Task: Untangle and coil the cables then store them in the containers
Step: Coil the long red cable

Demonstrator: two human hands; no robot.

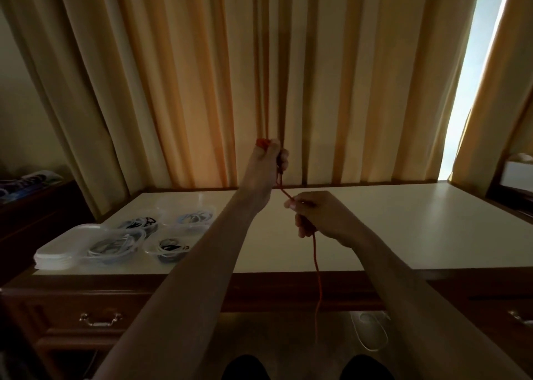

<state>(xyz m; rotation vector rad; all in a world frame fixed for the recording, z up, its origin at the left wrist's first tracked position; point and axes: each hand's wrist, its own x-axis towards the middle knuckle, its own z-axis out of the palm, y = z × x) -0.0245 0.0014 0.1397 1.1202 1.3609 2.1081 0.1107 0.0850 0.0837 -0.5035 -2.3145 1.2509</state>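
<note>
A thin red cable (316, 267) runs between both hands and hangs down past the desk's front edge toward the floor. My left hand (266, 160) is raised above the desk, fist closed on the cable's red upper end. Lower and to the right, my right hand (314, 215) pinches the same cable, which passes through its fingers. Several clear plastic containers (173, 248) stand at the desk's left, each holding a coiled cable in white, black or pale blue.
A stack of clear lids (62, 250) lies at the far left of the white desk top (403, 229). Curtains (202, 77) hang behind the desk. A white cable (372, 333) lies on the floor below. Drawers with metal handles (101, 319) face me.
</note>
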